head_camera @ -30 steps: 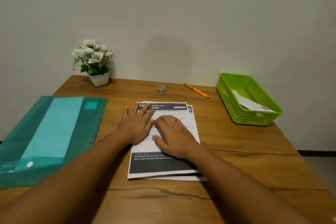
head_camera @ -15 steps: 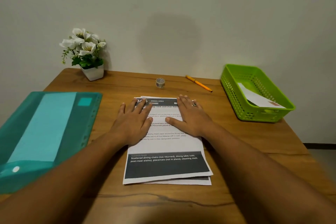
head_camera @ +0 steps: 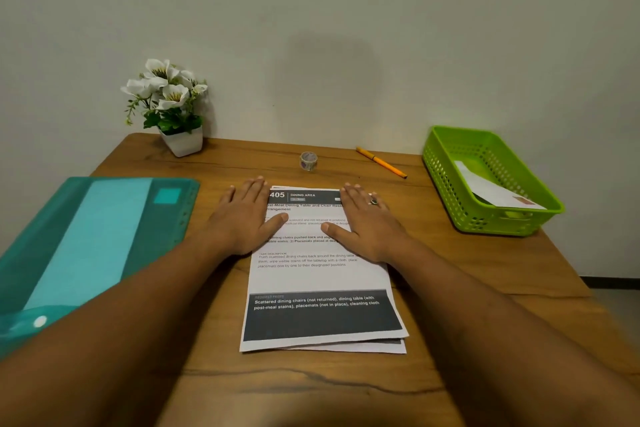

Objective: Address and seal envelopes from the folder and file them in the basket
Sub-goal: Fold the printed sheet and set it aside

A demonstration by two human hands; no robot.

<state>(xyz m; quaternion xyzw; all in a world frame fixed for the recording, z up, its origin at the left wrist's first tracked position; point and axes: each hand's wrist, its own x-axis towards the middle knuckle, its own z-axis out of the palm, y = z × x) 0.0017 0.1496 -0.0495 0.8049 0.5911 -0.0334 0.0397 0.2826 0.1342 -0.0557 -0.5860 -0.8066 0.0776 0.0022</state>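
Note:
A teal plastic folder (head_camera: 93, 243) lies shut at the left of the wooden table. At the right stands a green basket (head_camera: 446, 173) with one white envelope (head_camera: 495, 192) leaning inside it. Printed sheets (head_camera: 318, 288) lie stacked in the middle. My left hand (head_camera: 242, 218) rests flat on the sheets' left edge, fingers straight. My right hand (head_camera: 367, 222), with a ring, lies flat on the right edge. An orange pen (head_camera: 381, 162) and a small roll of tape (head_camera: 308, 160) sit behind the sheets.
A white pot of white flowers (head_camera: 173, 107) stands at the back left corner against the wall. The table's right edge (head_camera: 568, 270) drops off just past the basket.
Both hands have slid apart from the middle of the sheets to their left and right edges. The view has shifted slightly.

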